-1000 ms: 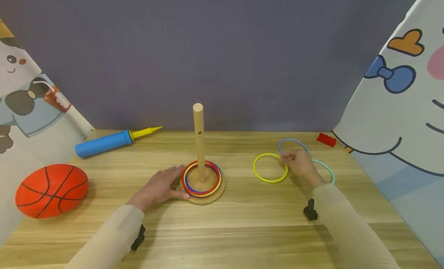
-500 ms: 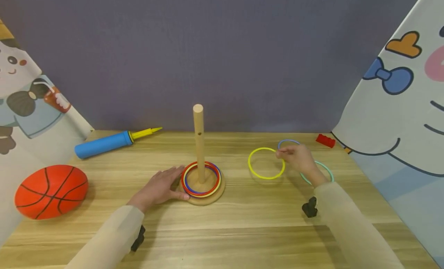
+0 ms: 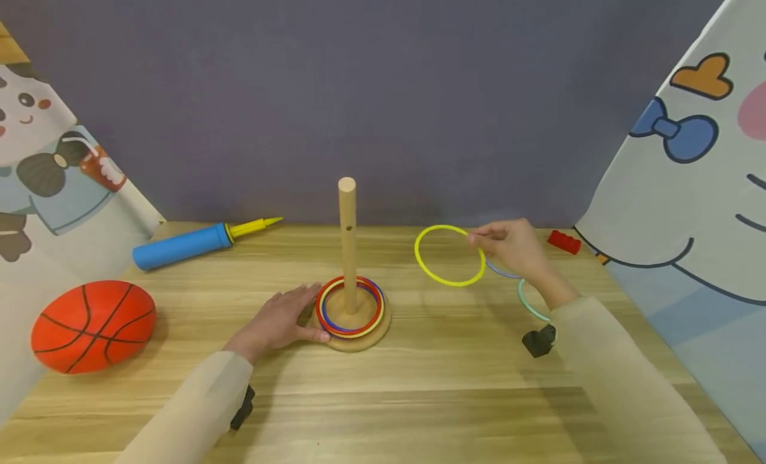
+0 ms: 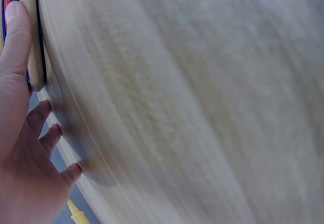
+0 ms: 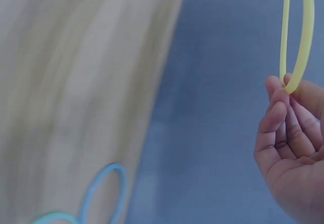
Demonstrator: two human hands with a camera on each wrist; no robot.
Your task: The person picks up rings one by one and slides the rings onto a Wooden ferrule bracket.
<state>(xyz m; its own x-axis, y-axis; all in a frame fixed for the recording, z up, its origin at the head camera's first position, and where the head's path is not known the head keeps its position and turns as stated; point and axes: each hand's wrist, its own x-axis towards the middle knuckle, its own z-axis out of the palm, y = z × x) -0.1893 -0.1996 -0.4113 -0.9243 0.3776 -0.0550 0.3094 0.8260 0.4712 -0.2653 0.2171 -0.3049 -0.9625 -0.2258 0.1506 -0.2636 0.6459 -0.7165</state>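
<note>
ring in right grip (image 3: 450, 255): yellow | stacked rings (image 3: 350, 307): red, yellow, blue | peg (image 3: 347, 241): pale wood | worktop (image 3: 419, 384): light woodgrain | loose rings (image 3: 526, 298): blue, mint | pump (image 3: 182, 245): blue, yellow tip | ball (image 3: 92, 326): orange, black lines | block (image 3: 564, 241): red | wall (image 3: 383, 85): grey-purple

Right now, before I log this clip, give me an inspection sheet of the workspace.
Surface: wooden table, light grain.
Job's things: yellow ring lifted off the table; wooden peg stand upright, with red, yellow and blue rings round its base; blue ring and teal ring lying flat.
Clutter: orange ball, blue pump, red block.
Grips: right hand pinches the yellow ring; left hand rests flat against the stand's base.
Cables: nothing seen.
Surroundings: grey backdrop, cartoon panels either side.
</note>
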